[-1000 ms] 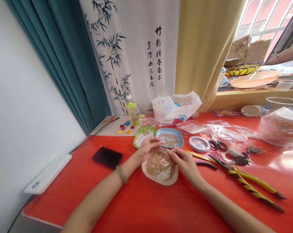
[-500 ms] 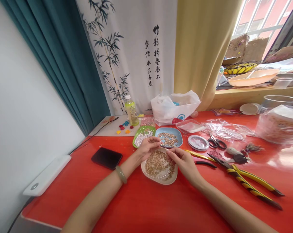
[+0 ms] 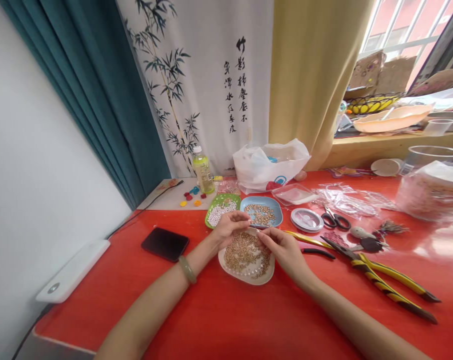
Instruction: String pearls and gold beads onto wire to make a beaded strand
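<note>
My left hand (image 3: pixel 229 227) and my right hand (image 3: pixel 282 246) meet over a white dish (image 3: pixel 226 265) heaped with small gold beads. Both hands are pinched, fingertips almost touching, and a thin pin or wire seems to run between them, with a tiny bead at the right fingertips. My left wrist wears a pale green bangle (image 3: pixel 188 269). Just behind the hands stand a blue dish of gold beads (image 3: pixel 277 212) and a green dish of white beads (image 3: pixel 216 210).
Yellow-handled pliers (image 3: pixel 384 282), scissors (image 3: pixel 335 220), a round thread spool (image 3: pixel 306 220) and clear bags lie to the right on the red table (image 3: pixel 226 320). A black phone (image 3: pixel 165 244) lies left. A bottle (image 3: pixel 203 171) and a white plastic bag (image 3: pixel 269 165) stand behind.
The hands have barely shifted; the fingertips stay pinched together above the white dish. The view has drifted slightly.
</note>
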The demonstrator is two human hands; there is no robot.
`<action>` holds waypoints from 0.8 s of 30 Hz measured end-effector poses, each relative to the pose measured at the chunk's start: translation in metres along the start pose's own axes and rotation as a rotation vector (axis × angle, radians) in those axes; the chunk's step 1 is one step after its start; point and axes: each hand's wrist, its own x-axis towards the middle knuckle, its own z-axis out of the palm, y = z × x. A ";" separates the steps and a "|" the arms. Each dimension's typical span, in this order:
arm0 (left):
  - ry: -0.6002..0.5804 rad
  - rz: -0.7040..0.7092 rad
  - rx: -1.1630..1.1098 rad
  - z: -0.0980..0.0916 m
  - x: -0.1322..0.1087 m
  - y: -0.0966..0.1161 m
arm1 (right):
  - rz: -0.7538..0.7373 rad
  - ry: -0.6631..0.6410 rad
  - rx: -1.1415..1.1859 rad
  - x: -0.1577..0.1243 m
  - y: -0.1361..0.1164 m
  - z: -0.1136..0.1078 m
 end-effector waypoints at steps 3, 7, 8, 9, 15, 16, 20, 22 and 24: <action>0.010 0.008 0.020 0.002 -0.002 0.001 | 0.008 -0.004 0.002 0.000 0.000 0.000; 0.009 0.040 0.050 0.005 -0.004 0.003 | -0.014 -0.015 -0.003 0.000 0.001 0.000; 0.006 0.045 0.056 0.005 -0.004 0.003 | -0.018 -0.016 -0.007 0.000 0.001 -0.001; 0.005 0.049 0.061 0.006 -0.004 0.003 | -0.018 -0.016 -0.008 0.000 0.002 -0.001; -0.010 0.055 0.088 0.007 -0.005 0.004 | 0.010 -0.017 -0.002 0.000 -0.001 -0.001; -0.017 0.055 0.092 0.007 -0.005 0.004 | 0.012 -0.016 -0.002 0.000 -0.002 -0.001; -0.037 0.053 0.101 0.004 -0.004 0.002 | 0.012 -0.021 -0.006 0.000 -0.003 0.000; -0.043 0.052 0.104 0.003 -0.003 0.001 | 0.008 -0.021 -0.010 0.000 -0.004 0.000; -0.037 0.051 0.106 0.003 -0.003 0.000 | 0.007 -0.020 -0.014 -0.001 -0.004 0.000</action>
